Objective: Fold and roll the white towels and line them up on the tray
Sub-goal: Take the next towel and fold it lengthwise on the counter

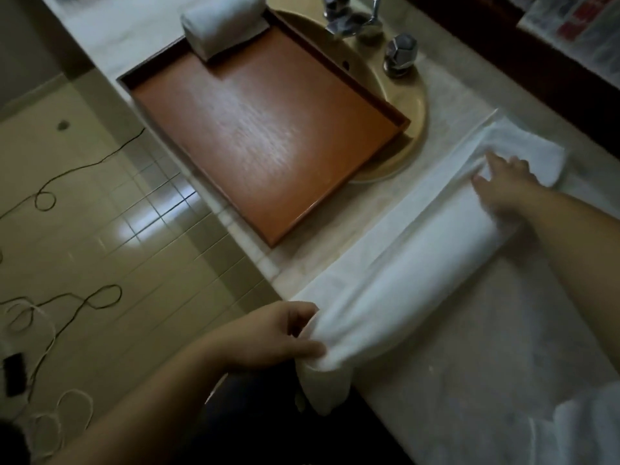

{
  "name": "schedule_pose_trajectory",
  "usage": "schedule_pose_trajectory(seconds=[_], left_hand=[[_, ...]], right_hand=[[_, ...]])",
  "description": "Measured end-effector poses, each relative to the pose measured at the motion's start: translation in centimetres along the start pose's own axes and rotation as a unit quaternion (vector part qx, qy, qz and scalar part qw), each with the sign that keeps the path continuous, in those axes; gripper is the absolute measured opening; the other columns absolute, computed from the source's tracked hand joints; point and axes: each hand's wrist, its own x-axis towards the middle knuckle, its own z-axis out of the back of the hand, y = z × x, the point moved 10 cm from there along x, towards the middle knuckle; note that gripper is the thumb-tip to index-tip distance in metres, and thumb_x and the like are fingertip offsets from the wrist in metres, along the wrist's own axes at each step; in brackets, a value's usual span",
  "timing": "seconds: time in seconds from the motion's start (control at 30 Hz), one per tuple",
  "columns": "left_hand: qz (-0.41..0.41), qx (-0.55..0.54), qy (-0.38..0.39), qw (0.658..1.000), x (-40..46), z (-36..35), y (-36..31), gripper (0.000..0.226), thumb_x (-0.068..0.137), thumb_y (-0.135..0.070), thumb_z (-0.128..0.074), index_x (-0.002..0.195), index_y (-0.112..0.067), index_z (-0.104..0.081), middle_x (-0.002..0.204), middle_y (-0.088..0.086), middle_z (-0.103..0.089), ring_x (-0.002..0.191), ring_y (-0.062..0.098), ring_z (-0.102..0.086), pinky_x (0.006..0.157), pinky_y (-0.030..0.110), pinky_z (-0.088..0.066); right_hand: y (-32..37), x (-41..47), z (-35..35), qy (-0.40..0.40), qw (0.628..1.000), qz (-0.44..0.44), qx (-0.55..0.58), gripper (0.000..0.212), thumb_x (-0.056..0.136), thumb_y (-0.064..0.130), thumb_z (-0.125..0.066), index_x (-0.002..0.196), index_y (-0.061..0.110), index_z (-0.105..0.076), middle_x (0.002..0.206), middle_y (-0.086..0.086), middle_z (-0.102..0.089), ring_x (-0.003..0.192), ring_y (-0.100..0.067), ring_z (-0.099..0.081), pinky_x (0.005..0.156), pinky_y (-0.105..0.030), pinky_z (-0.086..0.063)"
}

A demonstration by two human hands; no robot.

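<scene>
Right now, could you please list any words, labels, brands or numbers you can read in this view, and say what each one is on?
No text can be read in this view.
Printed material at the top right edge, with red and white patches: too blurred to read.
Wooden tray, rolled towel on it, the towel being folded, tap and small black object on the floor: no visible markings.
</scene>
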Motion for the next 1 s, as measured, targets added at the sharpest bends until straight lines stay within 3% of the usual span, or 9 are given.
schedule_pose_trajectory(seconds=[0.07,0.13,0.3,0.5,0.6,0.7,0.77,0.87,1.0], left_hand=[[0.048,0.212,-0.064,0.974,0.3,1.9,2.4,0.010,0.092,-0.015,-0.066,0.101,-0.020,-0.068,0.096,-0.005,-0.071,0.092,0.018,-0.068,0.081,0.035,-0.055],[0.084,0.281,-0.077,0.953,0.1,3.0,4.3,0.012,0.088,-0.016,-0.063,0.096,-0.025,-0.065,0.090,-0.008,-0.066,0.086,0.016,-0.063,0.077,0.035,-0.052],[-0.006,-0.051,-0.006,0.999,-2.1,1.0,2.7,0.027,0.085,0.006,-0.063,0.107,-0.008,-0.070,0.108,0.013,-0.075,0.105,0.030,-0.071,0.092,0.041,-0.058],[0.120,0.303,-0.152,0.933,-1.9,4.3,7.6,0.023,0.084,-0.006,-0.056,0.087,-0.028,-0.054,0.088,-0.008,-0.061,0.089,0.020,-0.060,0.071,0.035,-0.048],[0.069,0.179,-0.097,0.977,-2.0,2.2,6.5,0.031,0.084,-0.001,-0.059,0.087,-0.031,-0.066,0.090,-0.010,-0.068,0.094,0.020,-0.066,0.077,0.034,-0.050],[0.016,-0.061,-0.004,0.998,-3.1,-0.5,5.0,0.030,0.087,0.000,-0.067,0.111,-0.016,-0.077,0.111,0.006,-0.078,0.112,0.029,-0.071,0.098,0.041,-0.057],[0.071,0.058,-0.070,0.993,-3.0,0.7,6.7,0.027,0.090,-0.004,-0.065,0.103,-0.024,-0.076,0.104,-0.001,-0.077,0.106,0.025,-0.071,0.091,0.034,-0.058],[0.190,0.324,-0.214,0.902,-3.9,4.1,8.5,0.020,0.091,-0.007,-0.055,0.086,-0.025,-0.062,0.084,-0.006,-0.064,0.087,0.022,-0.064,0.076,0.036,-0.054],[0.145,0.120,-0.266,0.945,-3.7,4.2,7.8,0.029,0.091,-0.001,-0.056,0.107,-0.020,-0.069,0.102,-0.008,-0.070,0.100,0.010,-0.063,0.085,0.026,-0.052]], right_hand=[[0.2,-0.2,-0.1,0.007,1.000,-0.003,0.002,0.071,0.107,0.054,-0.038,0.165,0.034,-0.002,0.173,-0.010,0.005,0.159,-0.033,-0.002,0.126,-0.053,-0.013],[0.3,-0.2,-0.3,0.015,1.000,-0.003,-0.002,0.073,0.107,0.052,-0.041,0.166,0.033,-0.002,0.173,-0.011,0.006,0.159,-0.032,0.001,0.126,-0.051,-0.012],[0.3,-0.1,-0.5,0.031,0.999,-0.007,-0.007,0.072,0.106,0.056,-0.037,0.165,0.034,-0.002,0.173,-0.012,0.007,0.159,-0.035,0.001,0.125,-0.055,-0.013],[0.0,0.0,-1.0,0.022,1.000,-0.004,-0.002,0.071,0.107,0.055,-0.036,0.165,0.035,0.000,0.173,-0.014,0.006,0.159,-0.037,0.001,0.126,-0.056,-0.010],[0.2,0.1,-1.0,0.020,1.000,-0.003,0.004,0.072,0.107,0.056,-0.037,0.165,0.034,-0.001,0.173,-0.013,0.007,0.159,-0.037,0.001,0.126,-0.055,-0.010],[0.4,0.3,-1.1,0.020,1.000,0.010,0.000,0.073,0.107,0.054,-0.039,0.165,0.033,-0.001,0.172,-0.015,0.006,0.158,-0.039,-0.001,0.126,-0.055,-0.012],[0.1,0.7,-1.4,0.021,1.000,0.004,-0.015,0.076,0.104,0.058,-0.037,0.165,0.033,0.000,0.172,-0.014,0.006,0.158,-0.039,-0.001,0.127,-0.057,-0.012],[0.1,0.8,-1.3,0.005,1.000,0.011,-0.021,0.072,0.106,0.058,-0.032,0.165,0.034,0.002,0.172,-0.015,0.006,0.158,-0.039,-0.002,0.127,-0.057,-0.012],[0.1,1.1,-0.7,-0.018,0.999,0.013,-0.030,0.070,0.108,0.055,-0.033,0.166,0.032,-0.001,0.172,-0.016,0.003,0.157,-0.042,-0.008,0.125,-0.058,-0.015]])
